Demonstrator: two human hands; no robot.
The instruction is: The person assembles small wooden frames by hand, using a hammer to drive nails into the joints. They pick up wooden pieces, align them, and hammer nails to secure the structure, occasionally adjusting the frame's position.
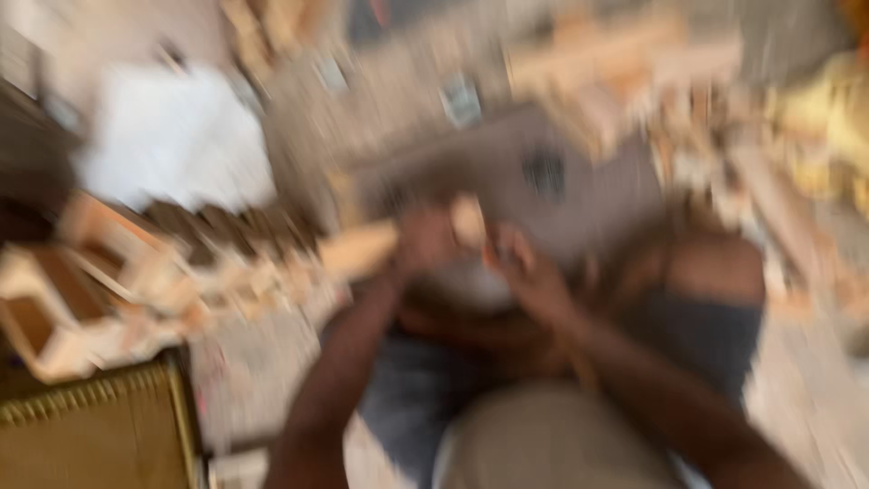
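The person's lap, in a pale shirt and grey shorts, is filling the bottom. The left hand [425, 240] is gripping a pale wooden piece [362, 249] that is reaching leftward; the right hand [534, 281] is pressing beside it over a light object [471, 281]. Blur is hiding whether either hand's fingers are clenched.

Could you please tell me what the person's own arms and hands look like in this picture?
The picture is badly blurred. Both forearms are bare, with no sleeves showing, and the left hand and right hand appear ungloved. Any rings, watch or markings are too smeared to tell.
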